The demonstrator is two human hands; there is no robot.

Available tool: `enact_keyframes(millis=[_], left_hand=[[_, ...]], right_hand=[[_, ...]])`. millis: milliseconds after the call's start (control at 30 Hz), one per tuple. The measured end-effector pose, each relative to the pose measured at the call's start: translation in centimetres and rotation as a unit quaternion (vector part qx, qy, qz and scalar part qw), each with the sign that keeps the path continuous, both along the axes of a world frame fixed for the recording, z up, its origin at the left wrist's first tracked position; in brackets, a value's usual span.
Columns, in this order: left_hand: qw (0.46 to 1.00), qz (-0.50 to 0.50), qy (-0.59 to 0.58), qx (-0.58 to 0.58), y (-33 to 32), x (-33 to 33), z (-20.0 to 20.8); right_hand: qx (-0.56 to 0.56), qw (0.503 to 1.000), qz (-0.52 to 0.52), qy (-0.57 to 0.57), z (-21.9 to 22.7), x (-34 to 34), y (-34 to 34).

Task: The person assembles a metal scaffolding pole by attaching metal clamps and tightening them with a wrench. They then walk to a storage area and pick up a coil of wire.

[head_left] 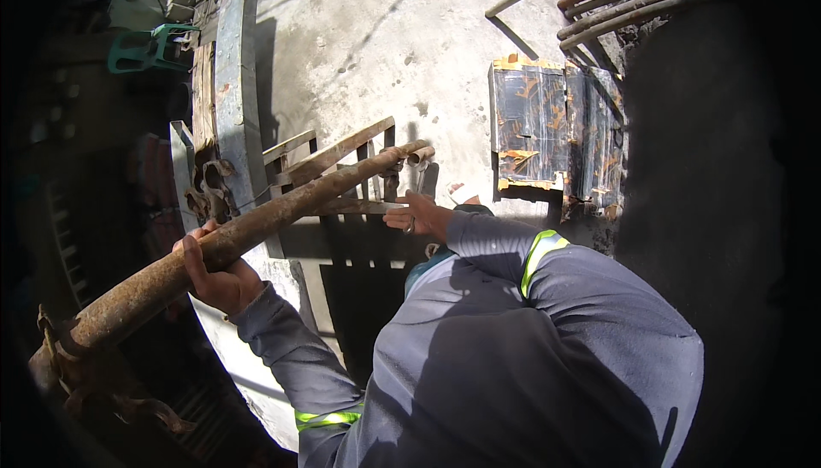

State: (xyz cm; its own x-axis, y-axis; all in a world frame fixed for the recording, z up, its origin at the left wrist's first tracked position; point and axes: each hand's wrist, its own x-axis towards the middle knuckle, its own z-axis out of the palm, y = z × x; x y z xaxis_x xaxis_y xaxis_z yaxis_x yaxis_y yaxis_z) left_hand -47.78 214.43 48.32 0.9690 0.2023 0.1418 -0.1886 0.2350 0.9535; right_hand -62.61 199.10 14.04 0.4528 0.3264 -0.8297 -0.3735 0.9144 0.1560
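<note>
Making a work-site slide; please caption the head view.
Left hand gripping a long rusty pipe, right hand nearby.

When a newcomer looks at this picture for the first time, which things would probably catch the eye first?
Probably the long, rusty pipe, running diagonally from the lower left toward the centre, with the left hand gripping it. Next, perhaps the dark, tape-patched block right of centre, on the sunlit ground. The brown rods at the upper right may also draw attention.
</note>
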Motion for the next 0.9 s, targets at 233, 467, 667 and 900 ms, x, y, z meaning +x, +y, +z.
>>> enact_keyframes(millis=[233,467,667,900], left_hand=[[0.993,0.041,-0.077,-0.076,8.4,-9.0,13.5],[0.961,0.138,-0.151,-0.185,20.5,-22.1,14.5],[0.884,0.350,-0.133,-0.279,32.6,-33.6,10.0],[0.778,0.471,-0.083,-0.406,47.2,-45.2,0.3]], right_hand=[[0.040,0.975,-0.214,-0.040,9.0,5.3,0.6],[-0.028,0.974,-0.180,-0.132,18.2,3.7,2.5],[-0.113,0.939,-0.091,-0.310,23.1,-1.1,7.5],[-0.212,0.899,0.033,-0.383,27.3,-7.6,19.4]])
